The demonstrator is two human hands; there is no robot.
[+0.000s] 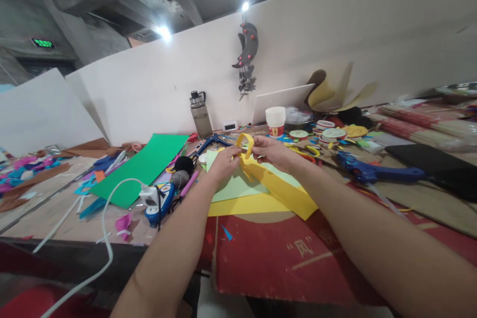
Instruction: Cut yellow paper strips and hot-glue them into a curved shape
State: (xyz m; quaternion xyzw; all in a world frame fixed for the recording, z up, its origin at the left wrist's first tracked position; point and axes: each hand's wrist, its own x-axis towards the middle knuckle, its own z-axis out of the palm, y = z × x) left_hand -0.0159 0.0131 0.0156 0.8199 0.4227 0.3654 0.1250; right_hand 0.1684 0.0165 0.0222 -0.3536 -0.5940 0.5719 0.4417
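Observation:
A yellow strip (278, 185), like felt or craft foam, curls into a loop at its upper end. My left hand (226, 161) is closed on the left side of that loop, its fingertips partly hidden. The right side is pinched by the thumb and fingers of my right hand (274, 151). From there the strip's wide tail slants down to the right. Under both hands lie a pale green sheet (234, 188) and a yellow sheet (242, 205), on top of a red printed board (261, 253).
Left are a green sheet (149, 166), a blue-and-white power strip (161, 203) with a white cord, and dark yarn balls (184, 164). A blue glue gun (376, 173) lies right. Behind stand paper cups (276, 117), a bottle (200, 115) and a white wall panel (156, 84).

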